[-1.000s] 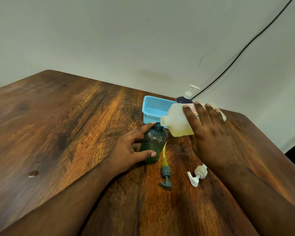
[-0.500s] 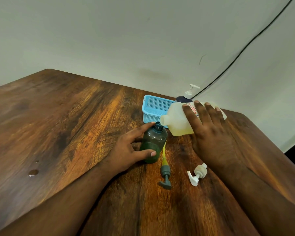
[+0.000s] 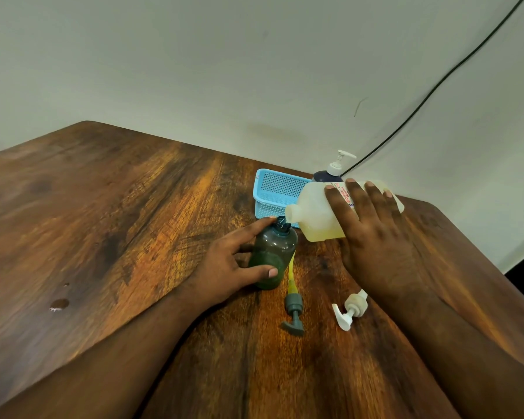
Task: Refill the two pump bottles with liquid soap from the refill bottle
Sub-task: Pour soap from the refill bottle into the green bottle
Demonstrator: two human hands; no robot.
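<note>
- Near the left edge, a small wet spot (image 3: 59, 303) is lying on the counter (image 3: 133, 213).
- The left hand (image 3: 224, 264) is wrapping around the green bottle (image 3: 273, 255) and holding it upright.
- The gray pump (image 3: 294, 309) and the white pump (image 3: 350, 309) are lying nearby.
- The right hand (image 3: 372, 234) is gripping the tilted refill bottle (image 3: 315, 216), its spout just above the green bottle's open neck.
- Soap may be spilling if the spout is drifting off the narrow neck, or if the tilt is too steep.
- The dark bottle (image 3: 327, 176) behind the blue basket (image 3: 279, 192) is carrying a pump on top.
</note>
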